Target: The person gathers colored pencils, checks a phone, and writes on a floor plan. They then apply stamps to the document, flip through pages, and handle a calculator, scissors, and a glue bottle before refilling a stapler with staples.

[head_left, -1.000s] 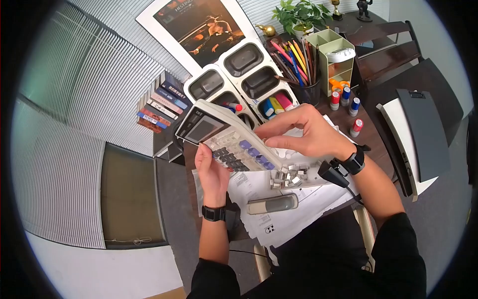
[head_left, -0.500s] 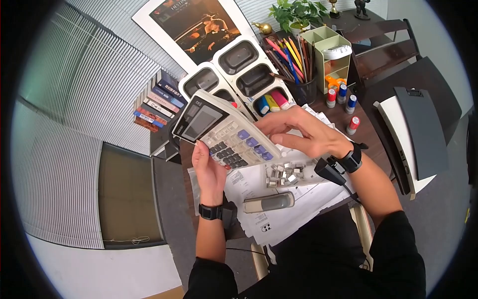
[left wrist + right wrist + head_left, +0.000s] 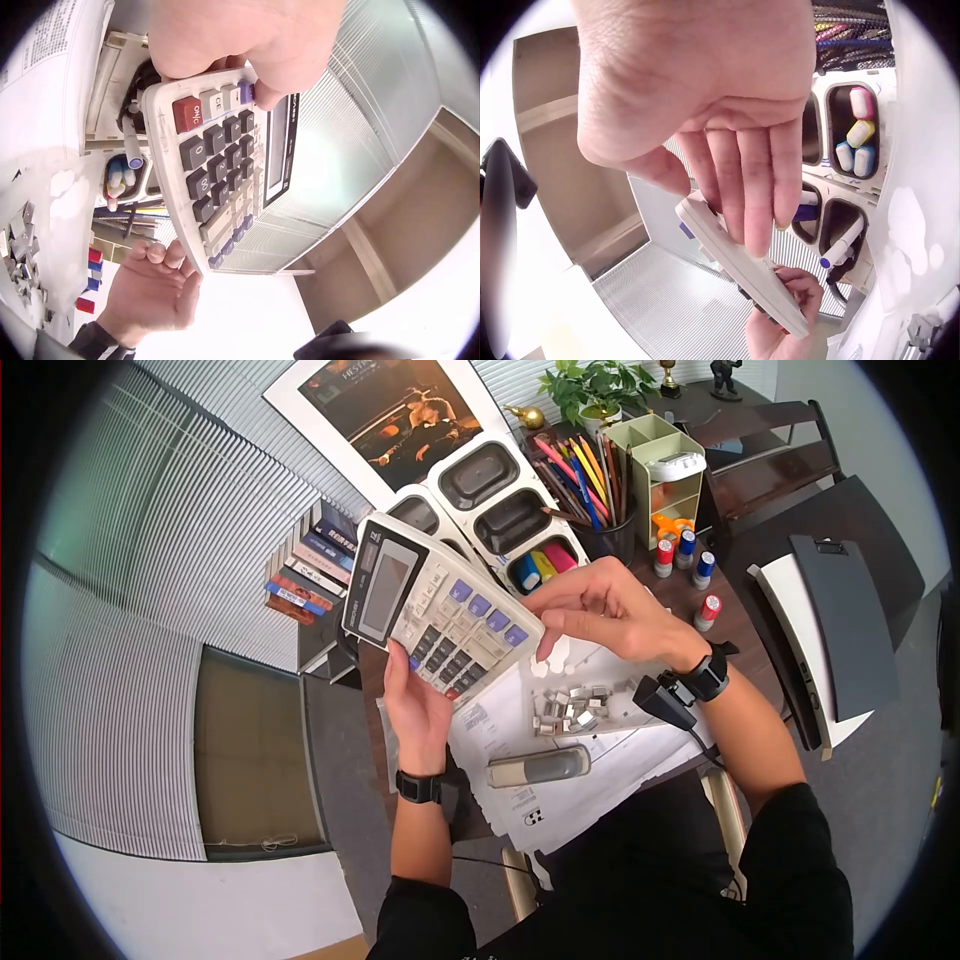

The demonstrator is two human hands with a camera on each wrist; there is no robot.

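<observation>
Head view is showing the left hand [image 3: 418,710] gripping the calculator [image 3: 428,610] by its lower edge, the thumb lying on the keyed side and the fingers going behind; this pinch is likely carrying the weight and keeping the face tilted up. Calculator is sitting raised above the papers [image 3: 570,800], not resting on them. Right hand [image 3: 625,625] is touching the opposite edge; right wrist view is showing its fingers fairly straight, reaching over the back, with the thumb beside the end, probably steadying the tilt. Cannot tell how hard it is pressing. Below, the clear tray [image 3: 620,705] is holding loose metal pieces [image 3: 572,710] together, its sides probably stopping them scattering. Grey-and-beige long object [image 3: 540,767] is lying on the papers, just beside the tray. Highlighters [image 3: 545,563] are standing grouped in one organizer compartment, likely so they are staying upright.
</observation>
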